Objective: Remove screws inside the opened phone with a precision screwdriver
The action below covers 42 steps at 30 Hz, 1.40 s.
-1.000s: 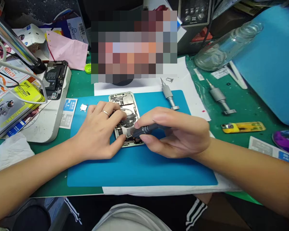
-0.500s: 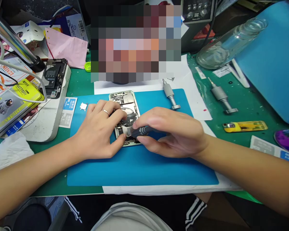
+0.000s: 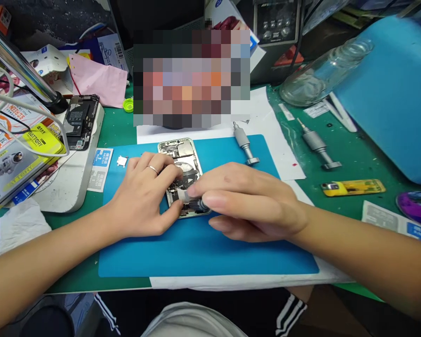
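Note:
An opened phone body (image 3: 180,157) with its insides showing lies on a blue work mat (image 3: 203,243). My left hand (image 3: 143,194), a ring on one finger, rests on the phone's left edge and its fingers press down on the lower parts. My right hand (image 3: 247,201) is closed round a dark screwdriver (image 3: 198,204). The screwdriver's tip sits at the phone's lower end, mostly hidden under my fingers.
Two grey screwdrivers (image 3: 243,142) (image 3: 315,147) lie to the right, with a yellow tool (image 3: 352,187) beyond. A second opened phone (image 3: 77,119) rests on a white pad at left beside battery boxes (image 3: 24,154). A glass bottle (image 3: 323,70) and a blue case (image 3: 396,93) stand at back right.
My right hand has slid left over the phone's lower end and now covers most of the screwdriver. My left hand has kept its place.

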Each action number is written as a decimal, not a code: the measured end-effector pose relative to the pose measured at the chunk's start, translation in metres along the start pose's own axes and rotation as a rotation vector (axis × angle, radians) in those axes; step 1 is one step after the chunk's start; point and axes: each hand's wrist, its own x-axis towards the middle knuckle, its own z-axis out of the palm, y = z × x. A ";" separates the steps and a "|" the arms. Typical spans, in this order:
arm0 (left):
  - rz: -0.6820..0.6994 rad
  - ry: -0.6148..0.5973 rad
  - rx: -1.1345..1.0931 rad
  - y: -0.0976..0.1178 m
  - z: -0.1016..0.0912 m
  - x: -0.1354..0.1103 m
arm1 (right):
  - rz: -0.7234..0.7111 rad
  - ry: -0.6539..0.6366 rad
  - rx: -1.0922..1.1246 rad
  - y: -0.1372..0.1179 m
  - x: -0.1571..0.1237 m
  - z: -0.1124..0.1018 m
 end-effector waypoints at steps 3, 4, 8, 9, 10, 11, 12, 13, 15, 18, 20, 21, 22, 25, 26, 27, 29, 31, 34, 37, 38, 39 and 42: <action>-0.005 -0.001 -0.013 0.000 0.000 0.000 | 0.027 0.010 0.030 -0.001 0.001 0.000; -0.006 -0.002 -0.014 0.000 0.000 0.000 | 0.029 0.010 0.012 -0.001 0.001 0.000; -0.007 -0.002 -0.006 0.000 0.000 0.000 | 0.022 0.023 -0.061 -0.001 0.001 -0.001; -0.008 -0.002 -0.006 0.000 0.000 0.000 | 0.021 0.024 -0.054 -0.001 0.001 -0.001; -0.008 -0.001 -0.007 0.000 0.000 0.000 | 0.022 0.022 -0.036 -0.001 0.001 -0.001; -0.011 -0.002 -0.010 0.000 0.000 0.000 | 0.021 0.022 -0.017 -0.001 0.001 -0.001; -0.012 -0.003 -0.014 0.000 0.000 0.000 | 0.023 0.018 -0.007 -0.002 0.001 -0.001; -0.012 -0.003 -0.017 0.000 0.000 0.000 | 0.023 0.019 -0.010 -0.001 0.002 0.000; -0.013 -0.001 -0.020 0.000 0.000 0.000 | 0.021 0.031 -0.043 -0.001 0.002 0.000; -0.017 -0.011 -0.017 0.000 -0.001 0.000 | 0.012 0.044 -0.059 0.000 0.003 0.001; -0.020 -0.014 -0.015 0.000 -0.001 -0.001 | 0.012 0.034 -0.013 0.000 0.003 0.001; -0.019 -0.011 -0.015 0.000 -0.001 -0.001 | 0.012 0.030 -0.001 0.000 0.002 0.001; -0.018 -0.009 -0.017 0.000 -0.001 -0.001 | 0.014 0.027 -0.004 0.000 0.002 0.000; -0.021 -0.008 -0.022 0.001 -0.001 -0.001 | 0.012 0.043 -0.059 0.000 0.002 0.000; -0.023 -0.010 -0.022 0.001 -0.001 0.000 | 0.007 0.046 -0.062 0.000 0.002 0.000; -0.025 -0.013 -0.022 0.001 -0.001 0.000 | 0.006 0.040 -0.051 0.000 0.002 0.000; -0.032 -0.016 -0.022 0.001 -0.001 0.000 | 0.016 0.025 -0.017 0.000 0.003 0.000; -0.032 -0.014 -0.024 0.001 -0.001 0.000 | 0.037 0.012 -0.016 0.001 0.003 0.000; -0.023 -0.008 -0.023 0.001 -0.001 0.000 | 0.015 0.024 -0.047 0.001 0.003 -0.001; -0.019 -0.014 -0.022 0.001 -0.001 0.000 | 0.017 0.016 -0.028 0.001 0.002 -0.001; -0.019 -0.016 -0.021 0.000 -0.001 0.000 | 0.027 0.006 -0.007 0.000 0.002 -0.001; -0.017 -0.016 -0.021 0.000 -0.001 0.000 | 0.033 -0.003 0.020 0.000 0.003 -0.001; -0.008 -0.002 -0.022 -0.001 0.000 -0.001 | 0.030 -0.010 0.064 -0.001 0.004 0.000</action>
